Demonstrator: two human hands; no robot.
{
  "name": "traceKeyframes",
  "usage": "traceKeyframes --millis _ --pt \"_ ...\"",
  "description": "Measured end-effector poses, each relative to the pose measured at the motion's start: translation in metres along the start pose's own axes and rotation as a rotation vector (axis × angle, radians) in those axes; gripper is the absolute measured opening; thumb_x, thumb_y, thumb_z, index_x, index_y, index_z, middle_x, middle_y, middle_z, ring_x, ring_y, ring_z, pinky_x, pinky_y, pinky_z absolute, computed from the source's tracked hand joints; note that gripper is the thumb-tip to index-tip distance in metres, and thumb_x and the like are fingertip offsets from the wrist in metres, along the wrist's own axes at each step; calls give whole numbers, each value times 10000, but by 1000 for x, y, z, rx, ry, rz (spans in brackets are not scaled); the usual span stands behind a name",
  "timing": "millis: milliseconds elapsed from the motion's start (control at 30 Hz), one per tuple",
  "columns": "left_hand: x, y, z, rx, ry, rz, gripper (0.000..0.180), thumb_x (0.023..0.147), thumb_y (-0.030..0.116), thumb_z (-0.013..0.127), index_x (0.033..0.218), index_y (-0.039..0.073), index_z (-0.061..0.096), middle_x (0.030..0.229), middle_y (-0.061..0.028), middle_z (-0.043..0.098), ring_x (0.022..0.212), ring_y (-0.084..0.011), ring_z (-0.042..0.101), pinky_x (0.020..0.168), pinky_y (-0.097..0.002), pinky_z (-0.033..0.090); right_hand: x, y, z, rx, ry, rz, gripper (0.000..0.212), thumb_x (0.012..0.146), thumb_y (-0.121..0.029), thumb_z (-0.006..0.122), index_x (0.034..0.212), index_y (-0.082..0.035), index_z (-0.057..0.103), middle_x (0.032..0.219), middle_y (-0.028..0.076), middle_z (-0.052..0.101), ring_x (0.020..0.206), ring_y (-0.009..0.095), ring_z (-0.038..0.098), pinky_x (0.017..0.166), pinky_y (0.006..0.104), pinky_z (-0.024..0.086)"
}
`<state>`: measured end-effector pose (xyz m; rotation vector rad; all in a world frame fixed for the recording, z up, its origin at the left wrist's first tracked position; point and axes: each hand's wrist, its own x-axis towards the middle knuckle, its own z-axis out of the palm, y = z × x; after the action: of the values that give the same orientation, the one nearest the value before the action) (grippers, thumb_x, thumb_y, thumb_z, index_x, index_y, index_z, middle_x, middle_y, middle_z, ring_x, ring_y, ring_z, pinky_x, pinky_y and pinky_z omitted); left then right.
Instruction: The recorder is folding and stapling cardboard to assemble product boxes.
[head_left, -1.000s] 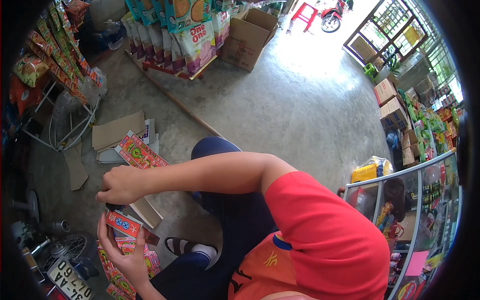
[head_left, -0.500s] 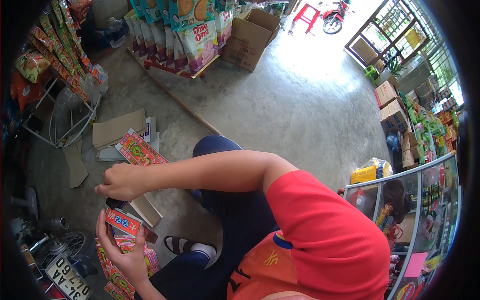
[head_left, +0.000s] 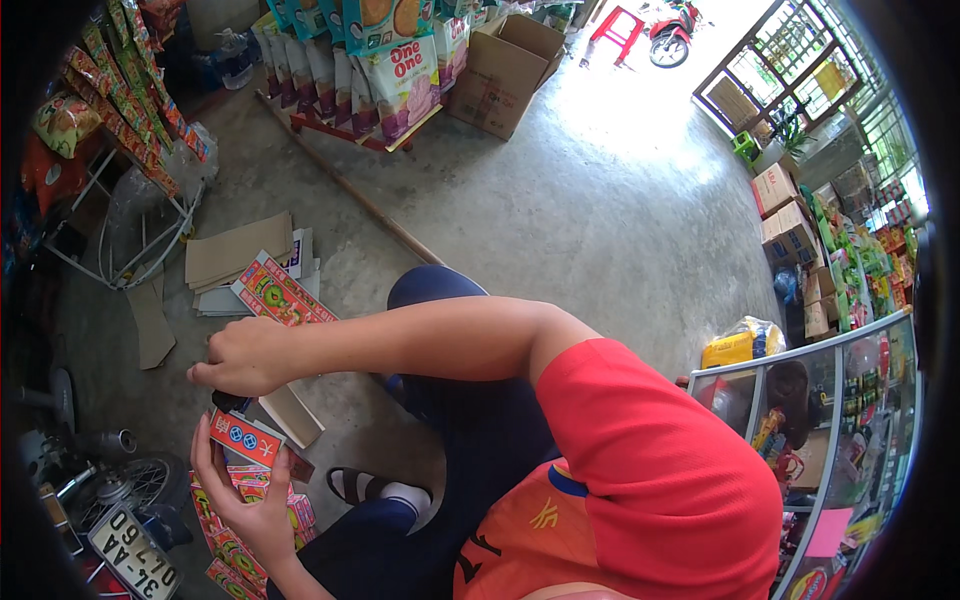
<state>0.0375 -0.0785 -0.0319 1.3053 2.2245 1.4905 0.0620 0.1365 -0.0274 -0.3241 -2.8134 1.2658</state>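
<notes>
A small orange-red box (head_left: 247,438) with blue circles and dark lettering is in my left hand (head_left: 245,515), the thumb and fingers gripping its two ends. Just above it, my right hand (head_left: 250,357) is closed with the knuckles up, its arm reaching across from the right. A small black object (head_left: 230,401) pokes out beneath the right fingers, touching or very near the box's far edge; its kind is hidden. Below the left hand lie several small pink-and-green packets (head_left: 236,560). A tan cardboard piece (head_left: 293,417) lies beside the box.
Flattened cardboard (head_left: 235,250) and a long printed red carton (head_left: 275,290) lie ahead. A wooden pole (head_left: 350,185) crosses the floor. A motorbike wheel (head_left: 150,482) is at the lower left, a glass display case (head_left: 800,400) at the right. A snack rack (head_left: 390,100) stands far ahead.
Both hands stay nearly in place; the right hand has shifted very slightly away from me. The box remains in the left hand.
</notes>
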Motion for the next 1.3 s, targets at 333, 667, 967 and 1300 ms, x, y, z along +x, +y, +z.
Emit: traceKeyframes --millis 333,667,967,1300 --pt "8 -1 -6 16 -14 102 848 719 67 880 1468 3 486 1430 -144 533 1347 -263 525 1170 -414 400 2 28 7 -253 162 -374 348 1055 -222 452 1336 -76 595 827 196 664 795 332 662 725 426 528" --pt "6 -7 -10 77 52 232 886 651 131 929 1430 24 519 1425 -159 579 1313 -315 563 1094 -421 458 -4 -11 -6 250 21 -71 640 1099 -430 381 786 75 617 675 69 573 666 140 509 710 299 439" --pt "8 -11 -7 114 16 311 916 645 129 934 1444 13 503 1458 -181 562 1317 -331 571 1102 -422 458 -4 -9 -12 219 46 -57 631 1097 -434 357 777 57 590 676 62 550 669 151 474 708 312 424" --pt "7 -11 -8 94 45 314 901 650 132 934 1439 25 514 1425 -176 577 1306 -326 577 1089 -418 467 -4 -8 -6 247 51 -127 569 1112 -384 346 842 67 564 666 67 521 659 160 455 699 318 416"
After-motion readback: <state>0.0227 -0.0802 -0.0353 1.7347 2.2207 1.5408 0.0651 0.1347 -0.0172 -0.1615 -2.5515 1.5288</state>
